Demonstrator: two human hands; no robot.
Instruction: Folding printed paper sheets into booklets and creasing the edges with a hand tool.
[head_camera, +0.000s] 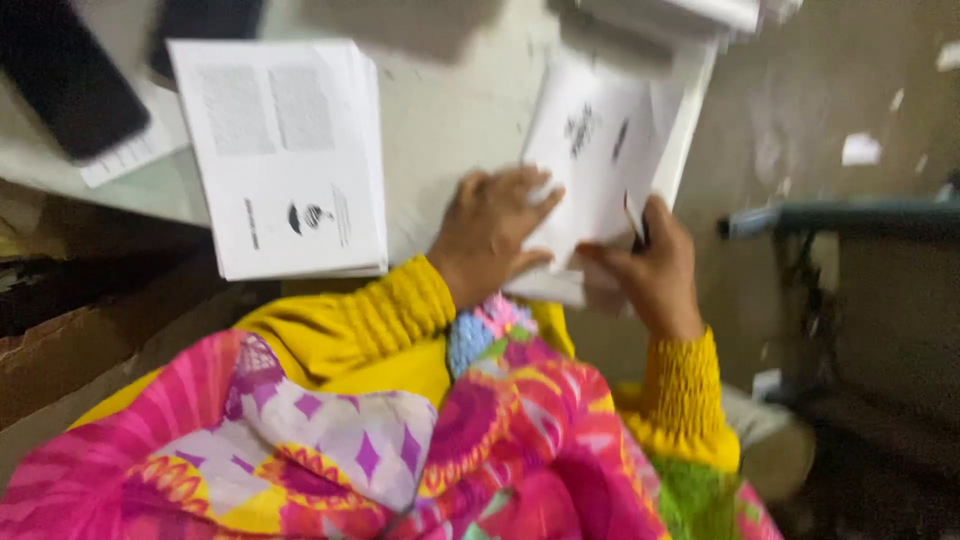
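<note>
White printed sheet (600, 150) is held at the table edge (440, 120), pinched between both hands. Left hand (490, 235) is pressed on its lower left part, fingers curled over the paper. Right hand (650, 265) grips the lower right corner, thumb on top. A stack of printed booklets (285, 155) lies well to the left; a dark flat object (65, 75) sits at far left. Frame is blurred.

Both hands, left hand (490, 235) and right hand (655, 265), grip a white printed sheet (600, 150).
</note>
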